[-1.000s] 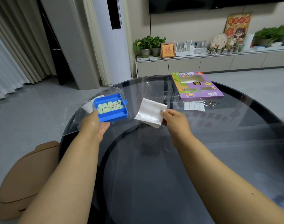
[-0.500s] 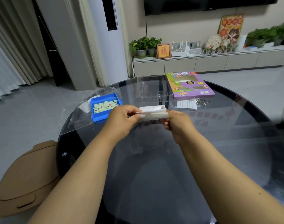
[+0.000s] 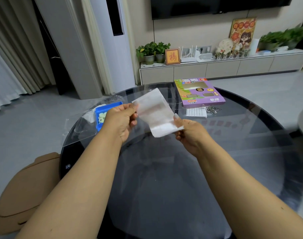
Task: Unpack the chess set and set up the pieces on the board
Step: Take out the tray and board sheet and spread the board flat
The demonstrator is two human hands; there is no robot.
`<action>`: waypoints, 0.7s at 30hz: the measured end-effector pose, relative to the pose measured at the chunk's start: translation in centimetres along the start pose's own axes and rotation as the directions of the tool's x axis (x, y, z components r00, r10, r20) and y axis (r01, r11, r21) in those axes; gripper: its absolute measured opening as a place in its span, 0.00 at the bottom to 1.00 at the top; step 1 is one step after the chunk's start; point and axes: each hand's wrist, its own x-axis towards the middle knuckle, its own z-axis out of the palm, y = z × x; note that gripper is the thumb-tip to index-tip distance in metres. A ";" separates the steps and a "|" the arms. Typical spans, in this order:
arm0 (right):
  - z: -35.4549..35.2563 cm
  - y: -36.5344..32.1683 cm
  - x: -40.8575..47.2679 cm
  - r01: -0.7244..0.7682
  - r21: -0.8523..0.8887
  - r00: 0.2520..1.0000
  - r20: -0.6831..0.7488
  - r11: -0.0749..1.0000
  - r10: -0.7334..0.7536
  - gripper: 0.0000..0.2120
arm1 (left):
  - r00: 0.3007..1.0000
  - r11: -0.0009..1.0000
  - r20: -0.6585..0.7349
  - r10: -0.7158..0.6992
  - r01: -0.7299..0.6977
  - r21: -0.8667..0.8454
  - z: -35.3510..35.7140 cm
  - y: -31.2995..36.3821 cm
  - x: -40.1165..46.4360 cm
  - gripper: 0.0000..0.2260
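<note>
A folded white paper board (image 3: 156, 112) is held above the round glass bench (image 3: 181, 178), partly unfolded. The left hand (image 3: 120, 120) pinches its left edge, and the right hand (image 3: 190, 133) pinches its lower right corner. Behind the left hand sits a blue tray (image 3: 100, 112) of pale green pieces (image 3: 101, 116). The purple game box (image 3: 199, 92) lies further back on the right.

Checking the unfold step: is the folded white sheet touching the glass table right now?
Apart. The head view shows the folded white sheet held up off the glass table, pinched between the left hand and right hand.
</note>
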 end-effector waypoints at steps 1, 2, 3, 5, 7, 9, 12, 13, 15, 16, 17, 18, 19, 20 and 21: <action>-0.3 0.1 -0.1 0.012 -0.028 1.000 0.026 1.000 -0.012 0.15 | 1.000 1.000 -0.021 -0.005 0.005 -0.019 0.1 0.2 0.0 0.06; -0.6 0.2 -0.3 0.020 -0.062 0.998 0.064 0.998 -0.016 0.17 | 0.999 1.000 -0.039 -0.008 0.007 -0.022 0.2 0.5 0.0 0.05; -1.0 0.2 -0.5 0.024 -0.105 0.995 0.101 0.994 -0.014 0.18 | 0.998 1.000 -0.055 -0.009 0.008 -0.012 0.2 0.7 0.0 0.05; -1.5 0.1 -1.0 0.039 -0.216 0.990 0.139 0.976 -0.009 0.17 | 0.998 0.999 -0.069 0.005 -0.003 0.032 0.4 0.9 -0.1 0.06; -1.8 -0.5 -1.2 0.090 -0.327 0.991 0.127 0.941 -0.051 0.13 | 0.998 0.996 -0.054 0.021 -0.016 0.083 0.4 1.0 -0.1 0.05; -1.8 -1.4 -1.3 0.174 -0.365 0.982 0.139 0.914 -0.131 0.07 | 0.999 0.991 -0.024 0.022 -0.018 0.135 0.6 0.9 -0.3 0.04; -1.3 -3.0 -1.5 0.281 -0.290 0.951 0.210 0.915 -0.226 0.14 | 0.999 0.972 0.039 0.037 -0.045 0.230 0.9 0.5 -0.5 0.04; -1.2 -3.5 -1.5 0.319 -0.281 0.940 0.215 0.905 -0.265 0.17 | 0.997 0.964 0.056 0.047 -0.060 0.257 1.1 0.3 -0.6 0.03; -0.7 -4.1 -1.9 0.391 -0.295 0.917 0.206 0.872 -0.342 0.20 | 0.995 0.955 0.066 0.071 -0.087 0.285 1.4 0.3 -0.8 0.02; -0.6 -4.2 -1.9 0.419 -0.313 0.907 0.192 0.852 -0.375 0.20 | 0.995 0.952 0.059 0.084 -0.098 0.291 1.5 0.3 -0.9 0.01; -0.4 -4.2 -2.0 0.441 -0.333 0.897 0.176 0.833 -0.404 0.21 | 0.994 0.950 0.050 0.094 -0.105 0.296 1.6 0.4 -0.9 0.02; -0.3 -4.1 -2.1 0.459 -0.356 0.888 0.163 0.814 -0.430 0.21 | 0.994 0.949 0.042 0.101 -0.109 0.295 1.7 0.5 -0.8 0.02; -0.3 -4.0 -2.1 0.471 -0.380 0.880 0.151 0.796 -0.450 0.22 | 0.994 0.951 0.038 0.105 -0.112 0.289 1.8 0.5 -0.9 0.02; -0.3 -3.8 -2.1 0.482 -0.401 0.873 0.143 0.779 -0.467 0.23 | 0.994 0.952 0.034 0.106 -0.111 0.284 1.8 0.6 -0.9 0.02; -0.4 -3.7 -2.0 0.487 -0.421 0.868 0.137 0.765 -0.477 0.23 | 0.994 0.953 0.031 0.105 -0.109 0.284 1.9 0.6 -0.9 0.02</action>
